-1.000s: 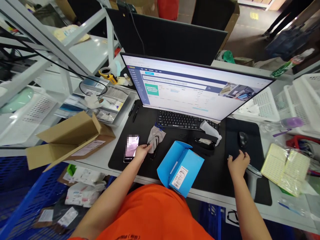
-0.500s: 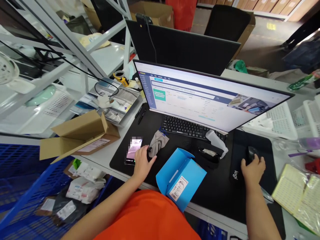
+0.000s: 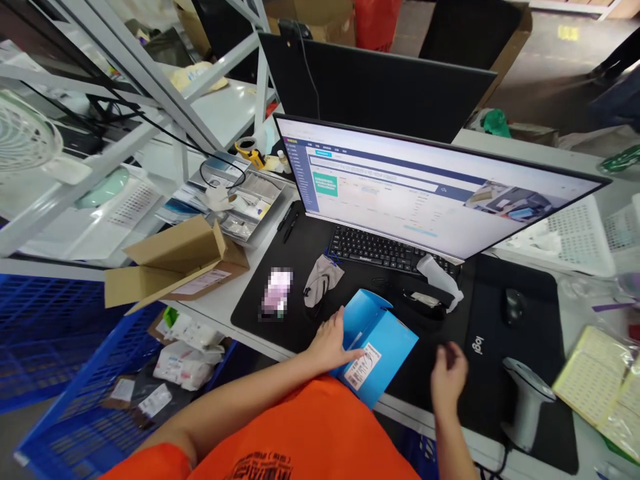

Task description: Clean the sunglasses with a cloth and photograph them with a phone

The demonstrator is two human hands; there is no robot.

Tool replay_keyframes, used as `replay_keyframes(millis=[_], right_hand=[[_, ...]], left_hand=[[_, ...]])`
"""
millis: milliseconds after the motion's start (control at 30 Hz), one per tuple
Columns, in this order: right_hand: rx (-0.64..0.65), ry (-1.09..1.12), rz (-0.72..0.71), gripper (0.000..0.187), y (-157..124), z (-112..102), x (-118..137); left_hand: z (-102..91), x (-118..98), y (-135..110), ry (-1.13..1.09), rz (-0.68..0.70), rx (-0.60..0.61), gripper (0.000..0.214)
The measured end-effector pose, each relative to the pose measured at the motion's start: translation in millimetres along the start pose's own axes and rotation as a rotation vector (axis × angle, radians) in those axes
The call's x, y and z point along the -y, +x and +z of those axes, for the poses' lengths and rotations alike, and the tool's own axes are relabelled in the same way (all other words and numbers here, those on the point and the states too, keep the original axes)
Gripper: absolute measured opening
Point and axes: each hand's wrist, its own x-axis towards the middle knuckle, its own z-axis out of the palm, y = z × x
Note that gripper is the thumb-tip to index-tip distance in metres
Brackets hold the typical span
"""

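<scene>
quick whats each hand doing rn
left hand: open, lying on the blue cardboard box, not gripping it
right hand: open, fingers loosely curled, holding nothing

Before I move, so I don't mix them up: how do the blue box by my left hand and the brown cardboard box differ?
The blue box is bright blue; the brown cardboard box is plain brown. The blue box sits on the black desk mat against your left hand; the brown cardboard box rests on the white desk off the mat, untouched. The brown cardboard box's flaps splay wider than the blue box's. Both carry a white label.
</scene>
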Motion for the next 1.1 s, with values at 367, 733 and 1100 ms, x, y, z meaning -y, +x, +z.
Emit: replay_keyframes(millis=[367, 733, 1100], right_hand=[[0.306, 0.160, 0.072, 0.072, -115, 76, 29], [-0.053, -0.110, -0.141, 0.068, -35, -23, 36], [-0.263, -0.484, -0.206, 0.058, 134, -62, -31]], left_hand=[[-4.2, 1, 9, -0.042, 0.152, 0.063, 0.049], [5.8, 19, 11, -0.058, 0.218, 0.165, 0.059], [12.9, 30, 22, -0.165, 0.237, 0.187, 0.059]])
